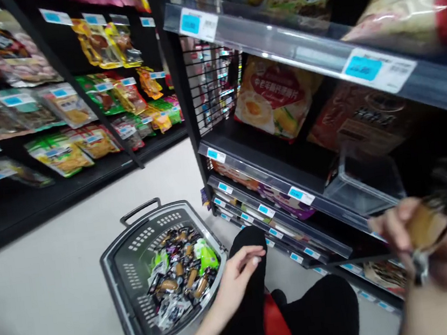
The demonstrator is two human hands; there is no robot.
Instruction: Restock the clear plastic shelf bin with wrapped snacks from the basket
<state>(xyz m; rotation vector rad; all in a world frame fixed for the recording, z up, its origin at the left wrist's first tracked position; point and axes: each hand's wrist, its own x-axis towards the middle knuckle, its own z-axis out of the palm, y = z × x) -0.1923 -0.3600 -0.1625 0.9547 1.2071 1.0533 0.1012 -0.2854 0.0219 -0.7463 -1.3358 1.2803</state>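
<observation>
I am holding the right hand [428, 245] at the lower shelf [277, 210], fingers clamped on a blurred brown packet [424, 227]; the left hand [237, 280] is hovering open beside the basket [117, 267] on the floor

The shopping basket [136, 254] is grey with a black handle, its small snack packets [180, 281] black, brown and lime green; the shelf labels [362, 68] are bright blue on white (the shelving black), and the packet in the right hand [426, 227] is tan-brown
</observation>
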